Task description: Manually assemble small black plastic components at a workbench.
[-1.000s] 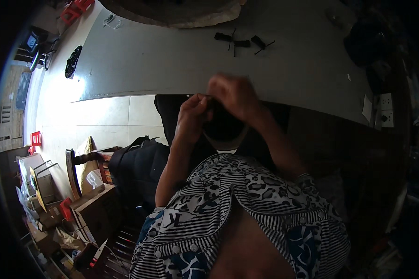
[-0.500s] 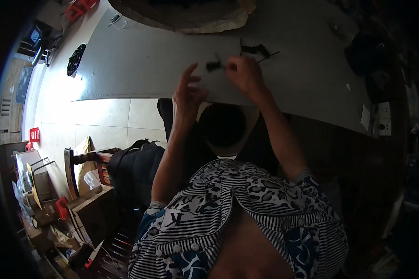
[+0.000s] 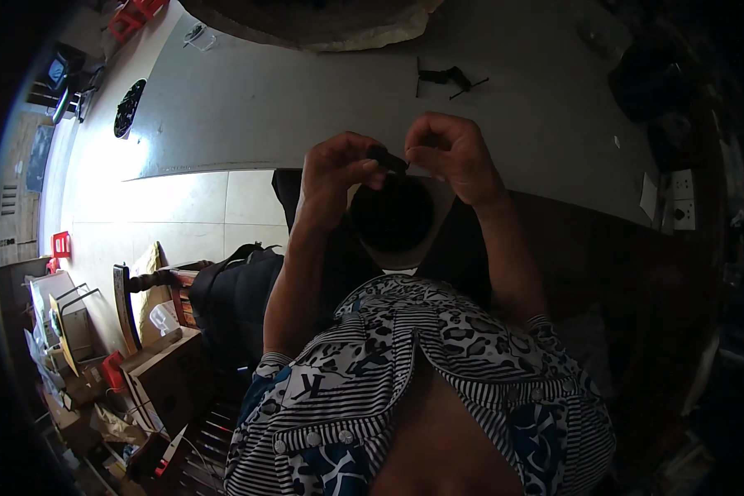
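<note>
Just over the near edge of the grey table (image 3: 248, 107), my left hand (image 3: 326, 182) pinches a small, dark, elongated part (image 3: 387, 159) between thumb and fingers. Its exact kind is too dark to make out. My right hand (image 3: 459, 157) is closed at the part's right end, thumb and forefinger pressed together on its thin tip. Farther back on the tabletop lie black pieces with thin stems (image 3: 450, 77), apart from both hands. Below my hands, between my legs, a round black opening or container (image 3: 393, 215) shows.
A large container with a crumpled pale rim (image 3: 347, 41) stands at the table's far side. A clear plastic cup (image 3: 200, 37) and a dish of black bits (image 3: 129, 107) are at the left. Cardboard boxes (image 3: 169, 372) and a dark bag (image 3: 240, 289) sit lower left.
My right hand has brought the dark part back from the black pieces toward the near edge. My left hand, open before, has closed on it, and both hands now meet at it.
</note>
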`<control>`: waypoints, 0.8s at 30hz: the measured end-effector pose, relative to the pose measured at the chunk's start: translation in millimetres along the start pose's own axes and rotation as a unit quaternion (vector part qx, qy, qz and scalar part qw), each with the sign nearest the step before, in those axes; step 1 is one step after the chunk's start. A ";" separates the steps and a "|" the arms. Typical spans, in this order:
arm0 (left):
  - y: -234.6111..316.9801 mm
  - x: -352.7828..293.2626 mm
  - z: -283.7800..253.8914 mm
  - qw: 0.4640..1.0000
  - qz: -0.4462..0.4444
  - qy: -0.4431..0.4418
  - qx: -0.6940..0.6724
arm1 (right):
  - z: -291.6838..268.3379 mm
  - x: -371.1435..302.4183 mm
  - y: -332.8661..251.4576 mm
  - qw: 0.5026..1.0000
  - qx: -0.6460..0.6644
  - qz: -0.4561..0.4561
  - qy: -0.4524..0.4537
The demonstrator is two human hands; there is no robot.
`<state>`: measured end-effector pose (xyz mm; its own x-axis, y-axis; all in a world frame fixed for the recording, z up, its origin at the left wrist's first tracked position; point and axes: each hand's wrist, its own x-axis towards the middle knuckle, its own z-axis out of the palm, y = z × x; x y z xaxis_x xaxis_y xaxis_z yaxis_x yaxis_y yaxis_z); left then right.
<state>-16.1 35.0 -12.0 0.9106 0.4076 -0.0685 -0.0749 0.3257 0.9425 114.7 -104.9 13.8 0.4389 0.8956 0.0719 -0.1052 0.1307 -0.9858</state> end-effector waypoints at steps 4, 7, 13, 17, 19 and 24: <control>9.2 -5.5 13.3 0.998 0.017 0.004 0.054 | 9.3 4.5 7.0 0.999 -0.047 -0.016 0.014; 9.9 -7.1 19.5 0.996 0.008 0.042 0.083 | 13.9 1.5 9.2 0.998 -0.049 0.011 0.034; 14.0 -5.9 23.7 0.990 0.043 0.058 0.117 | 19.2 0.8 14.4 0.999 -0.013 -0.005 0.030; 5.8 -5.1 26.8 0.971 0.088 0.094 0.199 | 29.3 3.3 31.8 0.993 -0.040 -0.043 0.103; 7.2 -7.8 33.3 0.970 0.101 0.104 0.194 | 32.8 2.8 33.8 0.991 -0.033 -0.053 0.117; 0.6 -15.4 35.8 0.842 0.285 0.143 0.436 | 38.8 1.6 34.6 0.987 0.131 0.005 0.089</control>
<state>-15.6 -1.5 1.3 0.6840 0.5148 0.5168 -0.0256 -0.6910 0.7224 77.2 -82.4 -14.3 0.5849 0.8110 0.0121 -0.3271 0.2495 -0.9114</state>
